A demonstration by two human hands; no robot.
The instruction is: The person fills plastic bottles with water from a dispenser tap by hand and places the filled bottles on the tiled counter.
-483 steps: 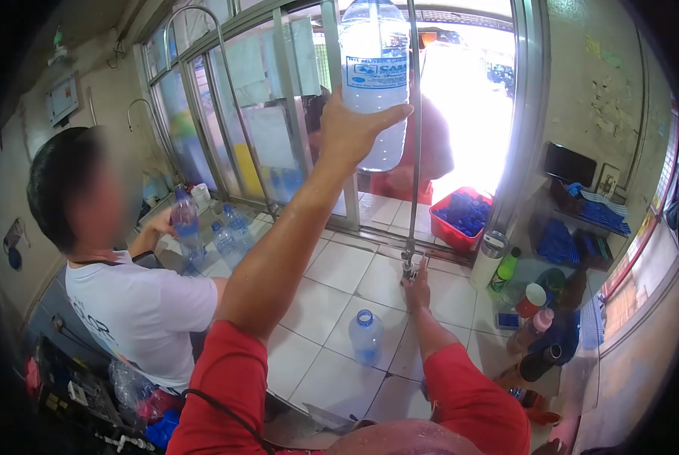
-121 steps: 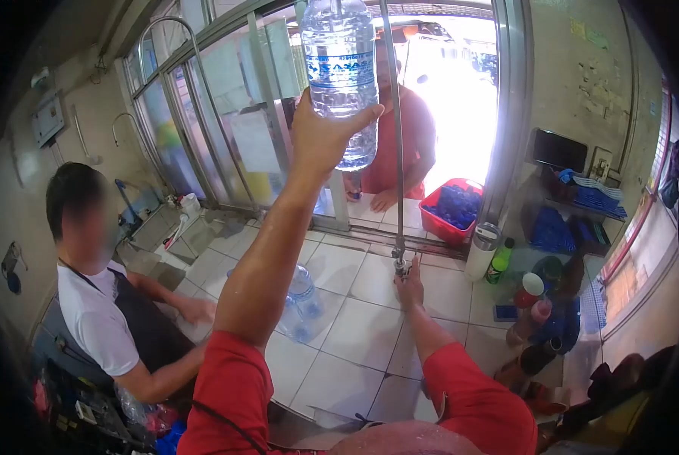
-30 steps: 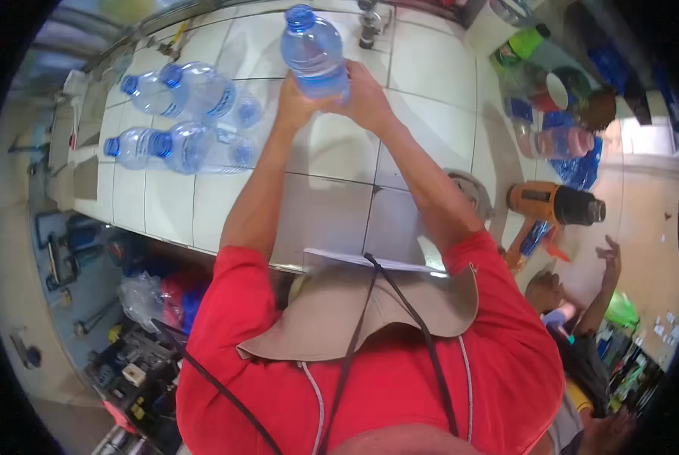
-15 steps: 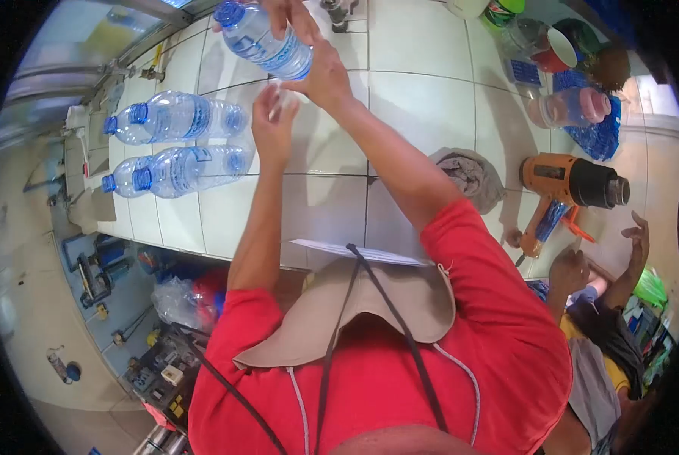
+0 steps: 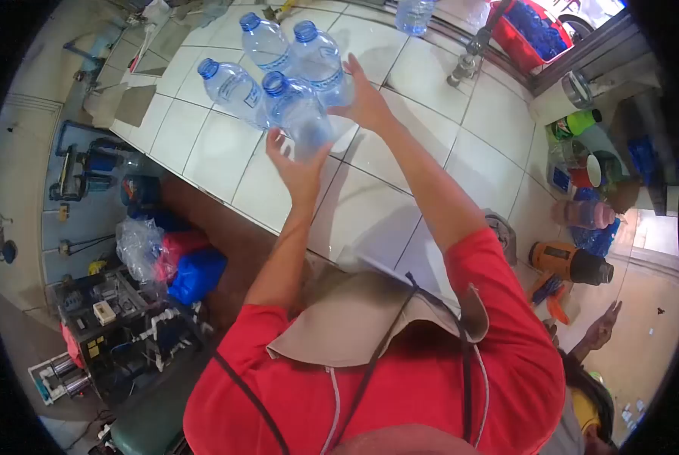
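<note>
Several clear plastic water bottles with blue caps stand grouped on the white tiled counter (image 5: 225,155). My left hand (image 5: 297,167) is at the base of the nearest bottle (image 5: 297,114), thumb and fingers spread around its lower end. Beside the right rear bottle (image 5: 318,61) is my right hand (image 5: 366,98), open, its fingers stretched along that bottle's side. Whether the fingertips press on the plastic is hard to tell. Two more bottles of the group, a left one (image 5: 233,91) and a rear one (image 5: 265,44), are away from my fingers.
Another bottle (image 5: 415,15) stands at the counter's far edge, near a metal fitting (image 5: 464,68). To the right are an orange heat gun (image 5: 563,262), a pink bottle (image 5: 582,214) and a red cup (image 5: 586,173). Another person's hand (image 5: 601,326) shows at lower right.
My right hand has left the bottle that it held together with another person's hand. Both my hands are now at the grouped bottles, and the view has turned.
</note>
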